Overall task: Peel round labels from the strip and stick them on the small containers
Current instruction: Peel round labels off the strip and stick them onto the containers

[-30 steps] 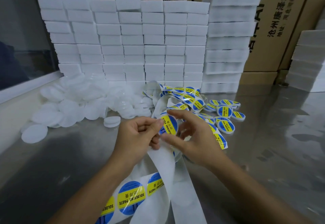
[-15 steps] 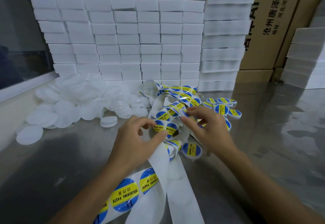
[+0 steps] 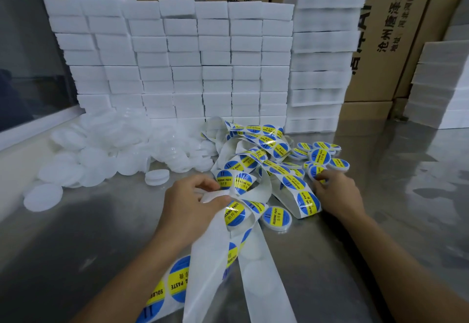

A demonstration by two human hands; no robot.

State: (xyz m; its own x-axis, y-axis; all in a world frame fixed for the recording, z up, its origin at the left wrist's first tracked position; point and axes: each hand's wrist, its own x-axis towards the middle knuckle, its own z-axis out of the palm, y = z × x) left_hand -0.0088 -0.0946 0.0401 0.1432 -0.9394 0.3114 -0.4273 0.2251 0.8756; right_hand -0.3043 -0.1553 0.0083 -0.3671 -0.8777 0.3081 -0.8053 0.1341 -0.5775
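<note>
Head view, the only one. The label strip [image 3: 253,246] runs from the bottom edge up the middle and tangles into loose loops at about 12 o'clock from the hands. The main risk is that tangle: pulling for the next sticker could fold the backing onto itself or let a half-lifted label [image 3: 234,213] stick to a neighbouring loop. A second risk is a label going on off-centre if the tub slides on the smooth metal table [image 3: 76,234].

The left hand [image 3: 193,200] has its fingers curled and its thumb pressed down, pinching the white backing of the strip just beside a blue-and-yellow label. The right hand [image 3: 335,193], at 3 o'clock from the left, reaches into the group of labelled tubs [image 3: 322,156]; its fingers are bent and their tips touch one tub there, but whether it is actually gripped or only nudged I cannot tell, since the back of the hand hides the grip.

One labelled tub [image 3: 276,217] sits alone between the hands. The unlabelled white tubs [image 3: 106,155] are heaped at 10 o'clock, in front of stacked white blocks [image 3: 177,63].
</note>
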